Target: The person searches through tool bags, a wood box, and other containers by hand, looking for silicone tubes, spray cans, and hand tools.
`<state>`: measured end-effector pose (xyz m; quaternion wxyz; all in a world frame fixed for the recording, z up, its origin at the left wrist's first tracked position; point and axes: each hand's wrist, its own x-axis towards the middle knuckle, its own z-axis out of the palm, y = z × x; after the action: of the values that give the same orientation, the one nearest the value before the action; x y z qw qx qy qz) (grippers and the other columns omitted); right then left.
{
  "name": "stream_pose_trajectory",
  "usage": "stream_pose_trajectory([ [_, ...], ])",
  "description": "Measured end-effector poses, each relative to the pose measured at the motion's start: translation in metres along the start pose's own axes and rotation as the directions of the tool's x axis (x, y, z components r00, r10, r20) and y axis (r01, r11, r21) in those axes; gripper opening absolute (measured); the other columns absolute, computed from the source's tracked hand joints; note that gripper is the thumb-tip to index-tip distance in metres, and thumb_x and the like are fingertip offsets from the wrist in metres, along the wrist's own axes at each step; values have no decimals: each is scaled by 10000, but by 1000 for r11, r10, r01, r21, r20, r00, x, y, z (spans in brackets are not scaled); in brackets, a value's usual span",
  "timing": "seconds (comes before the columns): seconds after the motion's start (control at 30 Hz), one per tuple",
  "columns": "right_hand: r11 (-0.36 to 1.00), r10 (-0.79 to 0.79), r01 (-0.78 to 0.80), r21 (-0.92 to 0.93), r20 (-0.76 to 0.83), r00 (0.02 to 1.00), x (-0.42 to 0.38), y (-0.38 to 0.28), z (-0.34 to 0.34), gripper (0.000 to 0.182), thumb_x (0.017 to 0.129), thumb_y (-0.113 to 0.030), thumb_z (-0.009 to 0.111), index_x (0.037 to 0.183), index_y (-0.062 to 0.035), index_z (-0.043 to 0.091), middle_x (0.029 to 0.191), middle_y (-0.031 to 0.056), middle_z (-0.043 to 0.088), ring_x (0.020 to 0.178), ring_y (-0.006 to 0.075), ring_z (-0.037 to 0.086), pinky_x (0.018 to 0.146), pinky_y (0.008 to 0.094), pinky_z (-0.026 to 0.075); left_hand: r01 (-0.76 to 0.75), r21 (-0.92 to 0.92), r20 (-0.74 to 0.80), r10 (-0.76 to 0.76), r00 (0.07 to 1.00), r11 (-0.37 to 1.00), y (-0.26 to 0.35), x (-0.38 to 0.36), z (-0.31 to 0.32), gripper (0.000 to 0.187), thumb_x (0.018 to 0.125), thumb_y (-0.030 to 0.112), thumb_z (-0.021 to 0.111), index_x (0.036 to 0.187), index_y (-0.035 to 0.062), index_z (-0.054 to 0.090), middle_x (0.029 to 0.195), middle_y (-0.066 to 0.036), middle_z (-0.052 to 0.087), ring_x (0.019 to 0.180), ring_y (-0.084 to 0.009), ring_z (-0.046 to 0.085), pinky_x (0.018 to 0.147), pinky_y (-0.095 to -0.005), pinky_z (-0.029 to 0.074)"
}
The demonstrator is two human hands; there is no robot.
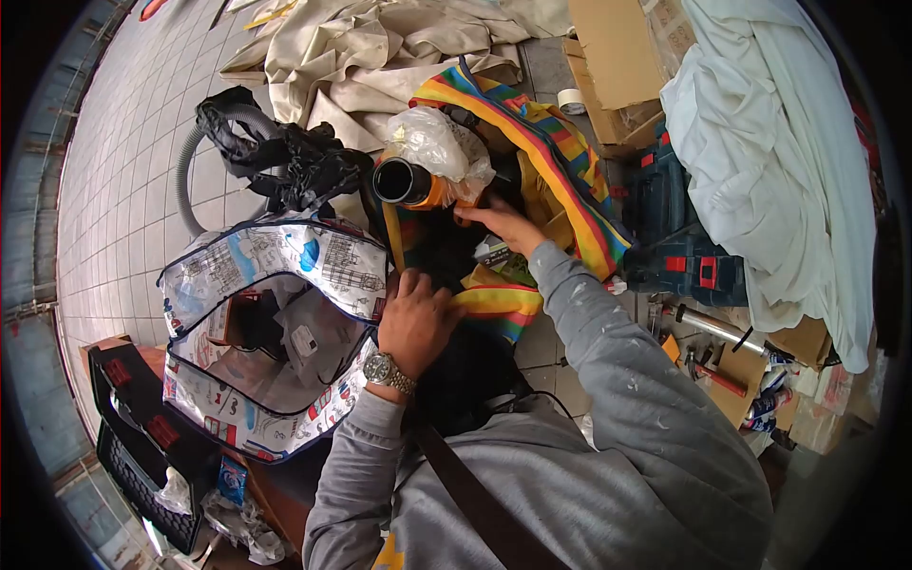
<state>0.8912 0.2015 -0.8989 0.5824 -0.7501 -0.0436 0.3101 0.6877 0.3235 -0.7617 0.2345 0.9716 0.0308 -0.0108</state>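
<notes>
My left hand (pixel 418 323), with a metal watch on the wrist, has its fingers curled at the near rim of an open striped bag (pixel 508 300). Reaching into this bag from the right, my right hand (pixel 508 226) has its fingertips at the lower side of an orange object (pixel 437 193) with a black round opening; whether they grip it is unclear. Clear plastic (pixel 432 142) covers part of that object. Beside my left hand stands an open white printed bag (pixel 275 247) holding a clear plastic packet (pixel 328 332) and dark items.
A grey hose (pixel 183 180) and black plastic (pixel 285 152) lie at the upper left, beige cloth (pixel 370 47) at the top. Dark toolboxes (pixel 689 275), cardboard (pixel 617 47) and white sheeting (pixel 760 161) are at the right. An open black case (pixel 142 475) sits lower left.
</notes>
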Motion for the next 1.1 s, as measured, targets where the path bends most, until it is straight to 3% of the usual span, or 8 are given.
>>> stream_pose_trajectory([
  [0.07,976,-91,90,199,-5,996,11,-8,16,474,777,-403,848,1026,-20,721,974,136,737,921,210,699,817,354,543,9,6,2,-9,1000,1000,3,-3,2,258,858,330,747,915,82,706,1014,-153,624,1152,-370,562,873,-448,547],
  [0.17,928,109,-132,-349,-83,991,31,-7,25,436,733,-283,893,1044,-29,722,990,88,728,919,155,675,817,336,530,-14,4,-53,15,999,1000,0,-5,9,251,855,324,753,907,83,708,997,-146,618,1158,-370,561,890,-449,542],
  [0.27,972,-13,91,217,-339,941,46,29,28,352,672,-107,837,984,-21,697,944,71,736,858,161,691,761,349,528,-14,-6,-61,14,998,1000,-1,-7,9,258,852,331,758,893,81,709,980,-135,611,1158,-369,560,914,-445,533],
  [0.47,899,189,-163,406,-24,982,-4,-49,-52,204,717,-58,716,918,-39,684,845,34,686,765,175,644,701,313,481,-20,-9,-52,20,998,1000,4,-12,10,263,838,338,765,886,85,715,974,-118,609,1160,-352,547,919,-432,527],
  [0.7,865,-172,137,482,31,985,-99,-177,-64,318,766,-40,700,1083,-34,680,984,39,709,925,169,677,827,310,521,-65,-73,-48,61,997,995,5,-8,15,237,832,314,766,908,93,730,977,-99,610,1152,-328,532,910,-416,533],
  [0.83,797,-372,122,592,322,870,-89,-251,-41,309,801,-84,706,1106,-31,688,992,60,727,919,188,700,836,333,537,-46,-83,-46,43,998,995,7,-9,20,234,827,303,769,909,87,730,981,-97,610,1145,-326,531,907,-412,532],
  [0.97,813,-518,269,517,429,740,-48,-283,23,307,854,-116,684,1150,-36,681,1033,57,724,958,203,691,859,330,528,-55,-89,-64,50,997,994,5,-10,22,249,820,307,772,911,79,729,989,-97,612,1155,-327,524,904,-412,531],
  [1.1,840,-513,412,353,268,816,-16,-278,132,226,798,-166,719,957,-6,724,925,92,736,854,231,710,766,348,525,-38,-27,1,38,999,999,7,-8,22,225,845,284,741,933,77,741,1022,-121,630,1150,-322,537,904,-395,543],
])
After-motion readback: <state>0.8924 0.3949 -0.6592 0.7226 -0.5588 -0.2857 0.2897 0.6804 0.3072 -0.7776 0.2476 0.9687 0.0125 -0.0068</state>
